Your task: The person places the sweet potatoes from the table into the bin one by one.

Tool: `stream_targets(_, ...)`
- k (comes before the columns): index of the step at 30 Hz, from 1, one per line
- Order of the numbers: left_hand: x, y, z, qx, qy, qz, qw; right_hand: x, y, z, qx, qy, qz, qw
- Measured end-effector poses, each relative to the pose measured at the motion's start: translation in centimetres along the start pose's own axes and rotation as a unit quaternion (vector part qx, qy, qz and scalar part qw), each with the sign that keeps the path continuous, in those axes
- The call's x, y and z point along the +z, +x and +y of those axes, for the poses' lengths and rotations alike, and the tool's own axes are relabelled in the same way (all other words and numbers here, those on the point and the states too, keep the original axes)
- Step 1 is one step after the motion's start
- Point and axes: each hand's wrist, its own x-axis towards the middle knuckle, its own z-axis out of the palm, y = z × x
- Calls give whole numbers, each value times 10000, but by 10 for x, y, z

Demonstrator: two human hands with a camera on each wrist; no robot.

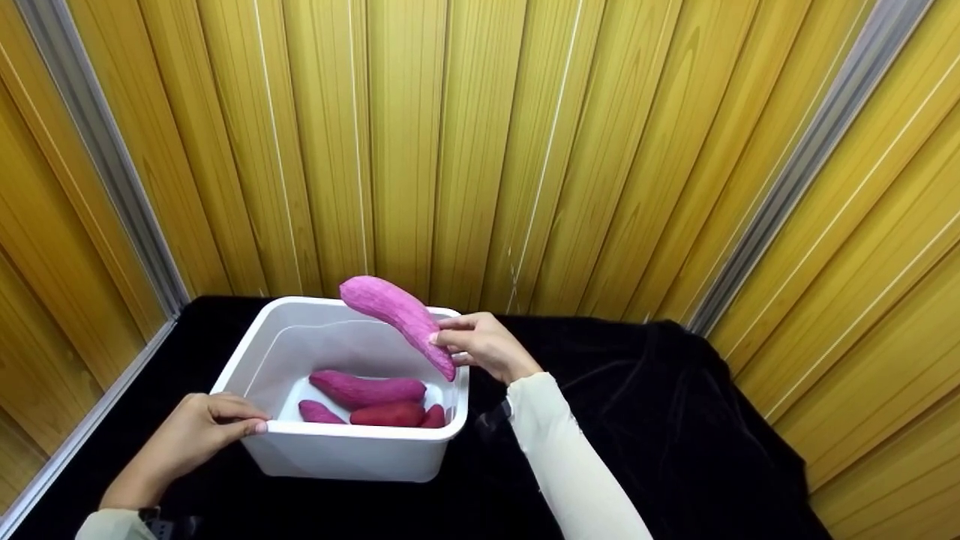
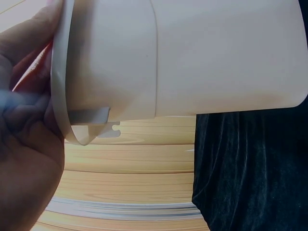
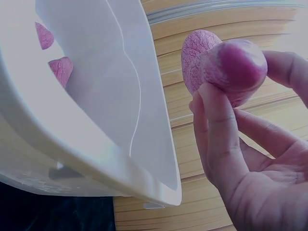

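My right hand (image 1: 491, 346) pinches a long, curved pink-purple sweet potato (image 1: 394, 306) near its lower end, between thumb and fingers. The sweet potato slants over the right back rim of a white plastic bin (image 1: 349, 454); its rounded end faces the camera in the right wrist view (image 3: 238, 67). At the bin's near left corner, my left hand (image 1: 196, 431) grips the rim, thumb along the front. Inside the bin lie a purple sweet potato (image 1: 367, 390), a redder one (image 1: 388, 414) and smaller-looking ones, partly hidden by the front wall.
Black cloth (image 1: 600, 420) covers the table under the bin and stretches to the right. Yellow wood-patterned panels (image 1: 480, 150) stand behind and at both sides, with grey metal strips (image 1: 810, 157) at the corners.
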Motion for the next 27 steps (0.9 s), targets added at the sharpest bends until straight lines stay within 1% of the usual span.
stream_targets(9, 1, 1, 3, -83, 11, -4, 10000, 0, 3, 2, 34, -130, 24, 9999)
stream_targets(16, 1, -1, 2, 31, -48, 60, 10000, 5, 4, 3, 51, -198, 5, 9998)
stream_targets(27, 0, -2, 2, 32, -26, 51, 10000, 9, 3, 6, 111, -356, -29, 9993)
